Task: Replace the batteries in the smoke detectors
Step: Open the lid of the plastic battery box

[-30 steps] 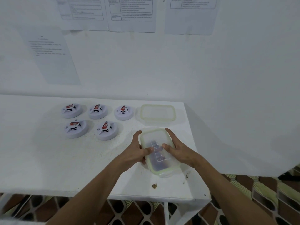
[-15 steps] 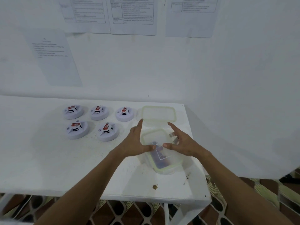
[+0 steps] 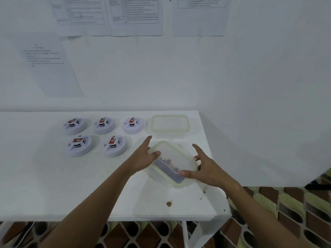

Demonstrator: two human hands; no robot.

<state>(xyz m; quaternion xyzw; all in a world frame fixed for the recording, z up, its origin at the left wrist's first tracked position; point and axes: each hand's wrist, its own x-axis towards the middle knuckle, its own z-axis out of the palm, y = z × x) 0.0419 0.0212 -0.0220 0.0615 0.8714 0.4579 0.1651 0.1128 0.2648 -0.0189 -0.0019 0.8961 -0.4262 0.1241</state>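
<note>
Several white round smoke detectors [image 3: 114, 145] with red labels lie in two rows on the white table [image 3: 53, 185]. To their right stands a clear plastic battery container [image 3: 155, 173] with dark batteries inside. Its green-rimmed lid [image 3: 177, 158] sits askew on top and looks tilted. My left hand [image 3: 143, 157] holds the container's left side, thumb curled over the lid's rim, index finger pointing away. My right hand [image 3: 204, 170] grips the lid at its right end, thumb on the near corner, fingers spread along the far side.
A second clear, green-rimmed tray or lid [image 3: 170, 123] lies empty at the back right corner. A brown speck [image 3: 169, 203] marks the table near its front edge. The table ends just right of my right hand, beside a white wall panel.
My thumbs have parted from the lid's middle, and both hands now hold the container's ends. The container has turned and its lid has shifted askew. The detectors have not moved.
</note>
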